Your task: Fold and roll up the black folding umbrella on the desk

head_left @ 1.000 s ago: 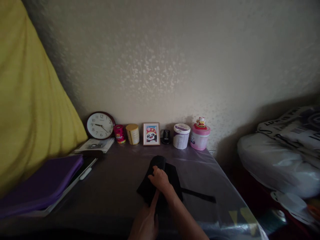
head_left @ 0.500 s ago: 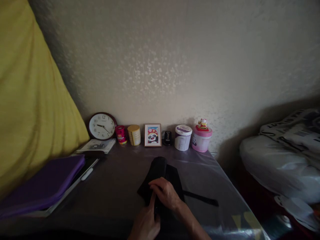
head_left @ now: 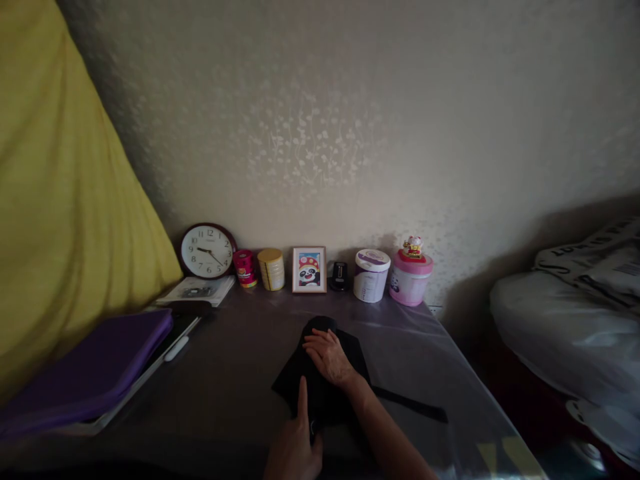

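A black folding umbrella (head_left: 295, 380) lies on the table with its fabric loosely spread to both sides. Its narrow black strap (head_left: 413, 402) stretches out to the right. At the near end, my left hand (head_left: 295, 447) is closed around the dark handle (head_left: 313, 430), index finger pointing forward along the fabric. My right hand (head_left: 329, 357) rests on the upper part of the umbrella, fingers extended and lying flat on the cloth.
Along the wall stand a clock (head_left: 207, 251), a pink can (head_left: 245, 269), a yellow-lidded jar (head_left: 271, 269), a picture frame (head_left: 309, 269), a white tub (head_left: 371, 280) and a pink tub (head_left: 411, 283) with a cat figurine. A purple folder (head_left: 95, 367) lies left. The table (head_left: 230, 387) ends at right.
My right hand has moved forward from beside my left fingertip to the umbrella's upper part, and its fingers have straightened. My left hand stays at the handle.
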A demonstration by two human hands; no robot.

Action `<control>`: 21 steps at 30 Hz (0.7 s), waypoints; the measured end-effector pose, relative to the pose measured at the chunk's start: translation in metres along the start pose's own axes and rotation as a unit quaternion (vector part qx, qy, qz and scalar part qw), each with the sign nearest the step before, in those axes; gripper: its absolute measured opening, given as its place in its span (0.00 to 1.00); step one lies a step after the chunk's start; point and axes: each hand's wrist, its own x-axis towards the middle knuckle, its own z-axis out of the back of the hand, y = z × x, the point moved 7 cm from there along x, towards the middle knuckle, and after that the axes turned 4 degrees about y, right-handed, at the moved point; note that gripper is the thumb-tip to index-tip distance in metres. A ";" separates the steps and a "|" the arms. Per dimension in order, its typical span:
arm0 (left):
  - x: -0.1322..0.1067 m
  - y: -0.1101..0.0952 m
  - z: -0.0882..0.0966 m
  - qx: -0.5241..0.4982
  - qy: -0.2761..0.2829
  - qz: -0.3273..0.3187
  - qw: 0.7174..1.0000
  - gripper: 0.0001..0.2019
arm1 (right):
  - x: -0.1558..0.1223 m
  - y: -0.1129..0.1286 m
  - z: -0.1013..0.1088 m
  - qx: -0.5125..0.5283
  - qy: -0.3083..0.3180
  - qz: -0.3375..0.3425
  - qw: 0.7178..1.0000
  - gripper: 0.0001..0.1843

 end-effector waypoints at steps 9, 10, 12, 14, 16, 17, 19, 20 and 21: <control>0.003 0.008 0.003 -0.053 -0.009 0.023 0.998 0.41 | 0.033 -0.022 0.001 -0.037 -0.049 -0.094 0.994 0.12; 0.001 0.008 0.006 -0.063 -0.013 0.022 0.998 0.40 | 0.033 -0.024 0.004 -0.005 -0.076 -0.103 0.992 0.12; -0.004 0.006 0.014 -0.083 -0.021 0.011 0.996 0.39 | 0.026 -0.036 0.019 0.091 -0.150 -0.128 0.976 0.11; -0.014 0.002 0.022 -0.103 -0.029 -0.006 0.994 0.37 | 0.009 -0.056 0.041 0.178 -0.223 -0.156 0.946 0.12; -0.026 -0.003 0.031 -0.126 -0.036 -0.025 0.991 0.35 | -0.014 -0.076 0.063 0.204 -0.255 -0.184 0.927 0.17; -0.034 -0.005 0.036 -0.141 -0.040 -0.034 0.989 0.34 | -0.027 -0.084 0.073 0.219 -0.261 -0.196 0.919 0.19; -0.049 -0.009 0.045 -0.180 -0.045 -0.036 0.982 0.32 | -0.055 -0.094 0.089 0.249 -0.266 -0.211 0.907 0.21; -0.056 -0.010 0.049 -0.200 -0.049 -0.027 0.978 0.31 | -0.069 -0.095 0.096 0.259 -0.269 -0.214 0.903 0.18; -0.063 -0.012 0.052 -0.211 -0.052 -0.021 0.976 0.31 | -0.081 -0.094 0.101 0.268 -0.272 -0.216 0.899 0.16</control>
